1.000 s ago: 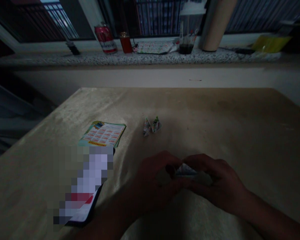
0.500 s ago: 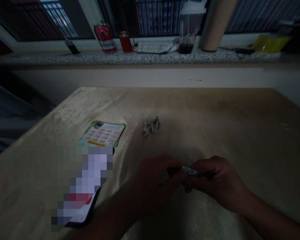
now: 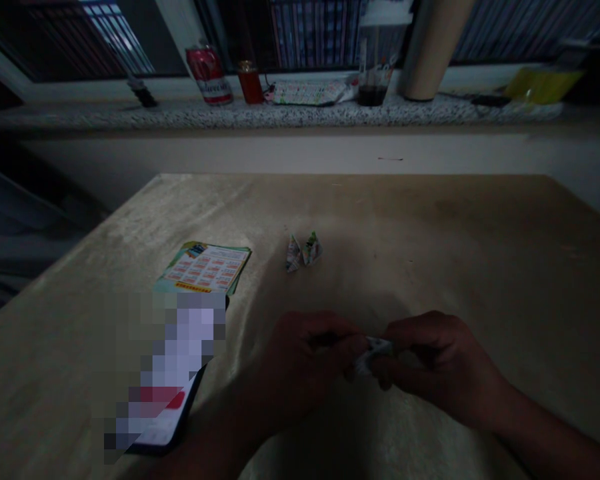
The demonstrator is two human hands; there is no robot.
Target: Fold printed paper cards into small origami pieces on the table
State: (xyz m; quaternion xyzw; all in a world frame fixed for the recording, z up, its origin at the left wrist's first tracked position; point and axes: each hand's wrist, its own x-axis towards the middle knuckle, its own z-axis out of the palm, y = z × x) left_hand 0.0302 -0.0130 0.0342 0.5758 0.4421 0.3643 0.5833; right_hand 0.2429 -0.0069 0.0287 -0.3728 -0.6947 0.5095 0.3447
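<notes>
Between my two hands is a small piece of folded printed paper (image 3: 375, 353), held above the near part of the table. My left hand (image 3: 315, 360) pinches its left side with thumb and forefinger. On the right side, the fingers of my right hand (image 3: 435, 360) are closed on the same paper. My fingers cover much of it, so its full shape is hidden. Farther off, two small pointed folded-paper pieces (image 3: 311, 249) stand side by side on the table, apart from my hands.
At left lies a phone (image 3: 180, 380) with a blurred, lit screen, below a stack of printed leaflets (image 3: 207, 267). The pale table (image 3: 470, 233) reaches toward a wall. On the granite sill (image 3: 180, 119) stand a red can (image 3: 209, 75), a red jar (image 3: 251, 83) and a clear shaker bottle (image 3: 377, 60).
The folded paper has turned between my fingers, and more of its printed face shows. My hands have shifted only slightly. The pieces on the table have stayed put.
</notes>
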